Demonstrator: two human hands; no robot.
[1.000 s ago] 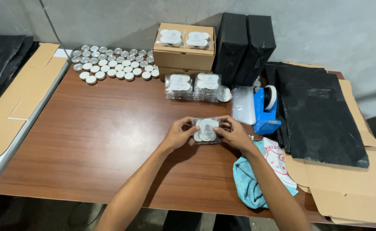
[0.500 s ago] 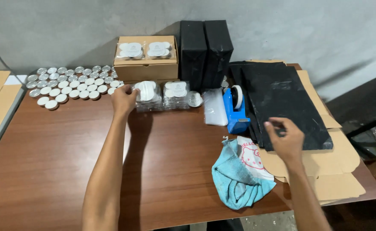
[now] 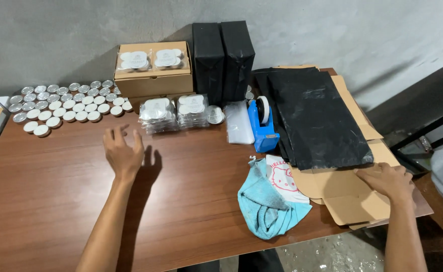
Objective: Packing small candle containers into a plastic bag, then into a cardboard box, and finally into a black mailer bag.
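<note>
A person's left hand [image 3: 123,153] hovers open, fingers spread, above a brown wooden table [image 3: 55,201] — near stacked clear packs of small round tins [image 3: 176,113]. The right hand [image 3: 387,181] rests flat, fingers loosely extended, on flattened cardboard [image 3: 347,194] at the table's right edge, gripping nothing.

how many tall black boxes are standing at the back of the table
2: the left black box and the right black box stand upright, side by side against the wall, behind the tape dispenser. More could be hidden behind them.
</note>
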